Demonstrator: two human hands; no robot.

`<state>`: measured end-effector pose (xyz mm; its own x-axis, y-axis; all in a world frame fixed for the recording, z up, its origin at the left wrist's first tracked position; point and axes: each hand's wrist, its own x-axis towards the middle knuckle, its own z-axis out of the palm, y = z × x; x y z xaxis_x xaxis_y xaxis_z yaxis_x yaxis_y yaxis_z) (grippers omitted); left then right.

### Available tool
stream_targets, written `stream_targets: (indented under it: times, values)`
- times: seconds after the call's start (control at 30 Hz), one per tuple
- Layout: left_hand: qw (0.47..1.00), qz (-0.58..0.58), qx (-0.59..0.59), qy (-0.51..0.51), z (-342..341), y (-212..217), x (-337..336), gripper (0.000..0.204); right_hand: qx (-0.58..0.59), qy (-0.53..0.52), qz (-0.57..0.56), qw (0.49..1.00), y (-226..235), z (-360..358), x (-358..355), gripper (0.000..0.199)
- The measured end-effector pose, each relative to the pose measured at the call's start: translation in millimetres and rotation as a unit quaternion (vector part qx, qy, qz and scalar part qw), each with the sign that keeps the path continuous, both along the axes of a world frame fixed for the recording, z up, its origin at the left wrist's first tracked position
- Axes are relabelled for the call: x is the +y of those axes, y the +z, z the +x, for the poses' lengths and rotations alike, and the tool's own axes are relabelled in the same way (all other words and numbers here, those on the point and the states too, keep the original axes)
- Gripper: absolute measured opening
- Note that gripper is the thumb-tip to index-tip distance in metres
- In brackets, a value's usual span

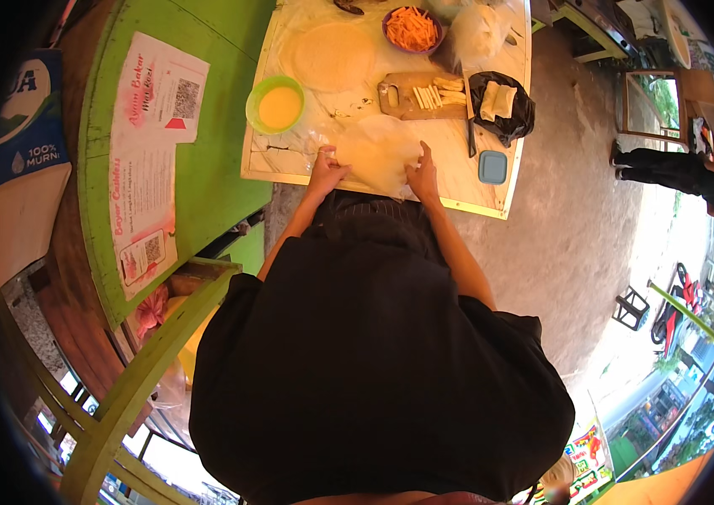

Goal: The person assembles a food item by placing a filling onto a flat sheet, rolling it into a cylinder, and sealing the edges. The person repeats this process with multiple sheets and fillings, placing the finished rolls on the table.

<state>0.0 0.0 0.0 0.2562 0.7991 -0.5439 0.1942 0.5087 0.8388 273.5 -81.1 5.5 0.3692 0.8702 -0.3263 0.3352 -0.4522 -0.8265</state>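
a black shirt [382, 362] fills the foreground as the left hand [328, 172] and right hand [423, 175] pinch opposite edges of a pale, thin sheet [372, 156] on a table's near side [458, 190]; an uneven pull could tear or crease it.

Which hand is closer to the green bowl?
Left. The left hand is near the green bowl, at the left side of the pale sheet; the right hand is farther, at the sheet's right side.
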Motion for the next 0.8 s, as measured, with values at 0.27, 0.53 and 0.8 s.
stream_targets:
  times: [0.27, 0.53, 0.8]
  values:
    - [0.992, 0.054, 0.092, -0.066, -8, 35, 11, 0.061, -0.064, 0.016, -0.012, 0.998, 21, -14, 11, 0.080]
    - [0.912, 0.263, 0.244, -0.201, 5, 7, 13, 0.086, -0.064, -0.019, 0.062, 0.996, 32, 2, 16, 0.072]
    - [0.910, 0.202, 0.290, -0.215, 29, 26, 21, 0.078, -0.109, -0.017, 0.058, 0.992, 32, 18, 24, 0.070]
